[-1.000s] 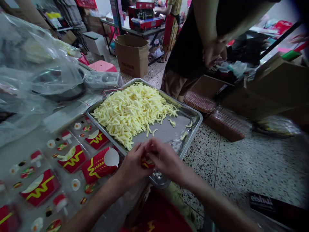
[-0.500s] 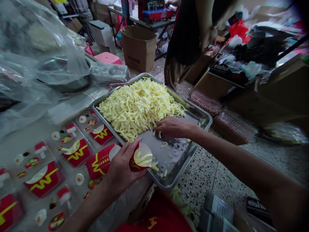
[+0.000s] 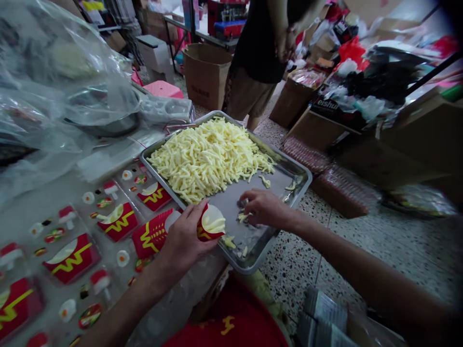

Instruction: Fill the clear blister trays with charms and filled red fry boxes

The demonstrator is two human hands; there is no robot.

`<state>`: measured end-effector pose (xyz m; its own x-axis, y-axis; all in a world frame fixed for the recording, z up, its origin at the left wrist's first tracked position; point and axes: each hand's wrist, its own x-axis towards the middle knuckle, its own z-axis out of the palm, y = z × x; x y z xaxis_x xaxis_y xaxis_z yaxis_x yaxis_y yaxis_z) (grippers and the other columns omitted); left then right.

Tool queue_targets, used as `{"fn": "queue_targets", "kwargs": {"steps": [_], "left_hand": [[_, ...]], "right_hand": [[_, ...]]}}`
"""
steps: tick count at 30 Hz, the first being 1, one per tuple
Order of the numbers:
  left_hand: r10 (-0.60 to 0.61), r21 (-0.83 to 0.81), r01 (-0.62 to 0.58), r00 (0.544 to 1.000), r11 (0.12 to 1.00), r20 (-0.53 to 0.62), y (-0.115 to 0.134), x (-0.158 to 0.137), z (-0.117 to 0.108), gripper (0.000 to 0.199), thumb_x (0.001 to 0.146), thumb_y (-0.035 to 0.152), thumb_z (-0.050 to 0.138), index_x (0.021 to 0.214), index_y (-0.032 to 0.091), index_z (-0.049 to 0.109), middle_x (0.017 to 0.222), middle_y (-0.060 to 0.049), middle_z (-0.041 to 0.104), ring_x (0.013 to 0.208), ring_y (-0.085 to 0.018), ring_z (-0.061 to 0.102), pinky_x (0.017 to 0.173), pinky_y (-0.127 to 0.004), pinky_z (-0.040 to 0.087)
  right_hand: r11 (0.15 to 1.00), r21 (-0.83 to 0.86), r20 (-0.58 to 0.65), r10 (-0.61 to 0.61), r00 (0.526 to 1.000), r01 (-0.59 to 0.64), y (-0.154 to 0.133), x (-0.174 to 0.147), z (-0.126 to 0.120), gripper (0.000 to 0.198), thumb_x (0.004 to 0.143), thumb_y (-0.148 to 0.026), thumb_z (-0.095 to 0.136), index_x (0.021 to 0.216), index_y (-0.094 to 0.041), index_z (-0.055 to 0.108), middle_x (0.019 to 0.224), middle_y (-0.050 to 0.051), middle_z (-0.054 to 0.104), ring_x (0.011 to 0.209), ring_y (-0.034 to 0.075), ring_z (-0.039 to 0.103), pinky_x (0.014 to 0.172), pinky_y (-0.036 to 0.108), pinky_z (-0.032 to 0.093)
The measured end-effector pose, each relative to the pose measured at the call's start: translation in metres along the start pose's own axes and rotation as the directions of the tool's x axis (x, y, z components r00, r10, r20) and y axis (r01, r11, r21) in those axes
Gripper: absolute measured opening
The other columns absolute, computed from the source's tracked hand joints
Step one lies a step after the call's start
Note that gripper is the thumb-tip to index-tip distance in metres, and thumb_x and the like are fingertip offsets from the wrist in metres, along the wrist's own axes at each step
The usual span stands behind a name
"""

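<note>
My left hand [image 3: 188, 236] is closed around a small red fries carton [image 3: 211, 222] with a white inside, tilted at the tray's near left edge. A few pale french-fry-shaped pieces lie in its mouth. Over the bare part of the metal tray [image 3: 231, 195], my right hand [image 3: 265, 209] has its fingers curled down at the tray floor, pinching at a few pale fry pieces [image 3: 242, 218] by its fingertips. Behind both hands rises a big heap of fry pieces [image 3: 210, 156]. Some loose ones lie near the tray's front corner.
On the table at left lie clear packs with flat red fries cartons [image 3: 72, 258] and small toy foods. A plastic-covered metal bowl [image 3: 108, 120] stands behind them. Beyond the tray are a cardboard box [image 3: 206, 74], a pink stool [image 3: 164, 89] and a standing person [image 3: 258, 53]. Boxes line the right.
My right hand has moved from the heap's edge toward me across the bare tray floor. My left hand still holds the carton in nearly the same place. The standing person has shifted left in view.
</note>
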<state>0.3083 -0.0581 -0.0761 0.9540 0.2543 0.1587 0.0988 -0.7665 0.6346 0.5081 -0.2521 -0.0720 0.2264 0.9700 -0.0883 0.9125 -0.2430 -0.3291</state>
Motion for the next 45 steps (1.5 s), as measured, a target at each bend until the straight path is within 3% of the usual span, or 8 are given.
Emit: {"fn": "queue_targets", "kwargs": {"steps": [4,9,17,23,27,35,40,45], "left_hand": [[-0.047,0.039,0.046,0.999,0.998,0.009,0.011,0.004,0.005,0.082,0.071,0.036,0.082,0.143,0.019,0.047,0.130,-0.012,0.062,0.117,-0.030,0.063,0.098,-0.041,0.052],[-0.109,0.062,0.112,0.993,0.992,-0.045,0.017,-0.003,0.009,0.081,0.069,0.034,0.083,0.141,0.020,0.049,0.132,-0.013,0.061,0.116,-0.032,0.063,0.100,-0.044,0.051],[-0.248,-0.014,0.263,0.889,0.965,-0.384,0.020,-0.038,0.005,0.064,0.072,0.017,0.071,0.133,0.018,0.053,0.123,-0.015,0.063,0.113,-0.032,0.063,0.098,-0.047,0.052],[-0.316,-0.079,0.325,0.785,0.942,-0.533,0.010,-0.100,-0.023,0.079,0.065,0.020,0.079,0.137,0.019,0.048,0.123,-0.012,0.063,0.113,-0.030,0.061,0.100,-0.046,0.052],[-0.382,-0.148,0.389,0.637,0.909,-0.669,-0.010,-0.176,-0.061,0.086,0.061,0.028,0.084,0.139,0.020,0.048,0.124,-0.010,0.062,0.114,-0.029,0.060,0.101,-0.043,0.051],[-0.489,-0.312,0.504,0.268,0.805,-0.830,-0.047,-0.325,-0.106,0.086,0.059,0.028,0.085,0.138,0.022,0.053,0.120,-0.008,0.065,0.108,-0.027,0.063,0.099,-0.042,0.052],[-0.536,-0.361,0.602,0.133,0.712,-0.834,-0.055,-0.390,-0.114,0.092,0.055,0.033,0.090,0.139,0.022,0.055,0.124,-0.010,0.061,0.116,-0.027,0.060,0.103,-0.040,0.050],[-0.577,-0.475,0.816,-0.224,0.330,-0.786,-0.068,-0.511,-0.147,0.077,0.072,0.046,0.081,0.138,0.013,0.056,0.122,-0.014,0.061,0.112,-0.026,0.062,0.099,-0.038,0.049]], "right_hand": [[0.978,0.012,-0.044,0.206,0.977,-0.206,-0.011,-0.007,0.016,0.007,0.071,-0.011,0.070,0.075,-0.016,0.072,0.079,0.006,0.069,0.074,0.017,0.059,0.065,0.028,0.039],[0.680,0.671,-0.157,0.520,0.840,-0.295,-0.043,0.013,0.009,0.010,0.077,-0.025,0.071,0.077,-0.015,0.070,0.064,0.000,0.065,0.056,0.012,0.053,0.053,0.023,0.038],[0.988,0.132,-0.315,0.114,0.942,-0.075,-0.149,0.038,0.013,0.023,0.092,-0.013,0.054,0.082,-0.016,0.074,0.085,0.010,0.071,0.081,0.020,0.063,0.072,0.029,0.042],[0.884,0.434,-0.198,-0.093,0.976,0.172,-0.205,0.071,0.015,0.019,0.083,-0.012,0.057,0.078,-0.018,0.074,0.075,0.003,0.071,0.072,0.018,0.064,0.068,0.027,0.043],[0.732,0.429,-0.187,-0.502,0.845,0.530,-0.274,0.106,0.031,0.020,0.089,-0.024,0.057,0.084,-0.022,0.076,0.086,0.005,0.069,0.083,0.020,0.063,0.075,0.031,0.046],[0.624,0.281,-0.223,-0.697,0.682,0.729,-0.437,0.127,0.108,0.019,0.094,-0.023,0.048,0.089,-0.021,0.067,0.087,0.007,0.065,0.078,0.022,0.063,0.067,0.034,0.049],[0.435,0.705,-0.150,-0.681,0.717,0.561,-0.497,0.141,0.133,0.008,0.086,-0.027,0.062,0.090,-0.022,0.058,0.098,0.008,0.060,0.081,0.020,0.067,0.063,0.031,0.059],[0.427,0.744,-0.138,-0.654,0.744,0.513,-0.474,0.163,0.130,0.017,0.086,-0.041,0.067,0.086,-0.024,0.066,0.096,0.007,0.066,0.080,0.021,0.070,0.072,0.034,0.063]]}}
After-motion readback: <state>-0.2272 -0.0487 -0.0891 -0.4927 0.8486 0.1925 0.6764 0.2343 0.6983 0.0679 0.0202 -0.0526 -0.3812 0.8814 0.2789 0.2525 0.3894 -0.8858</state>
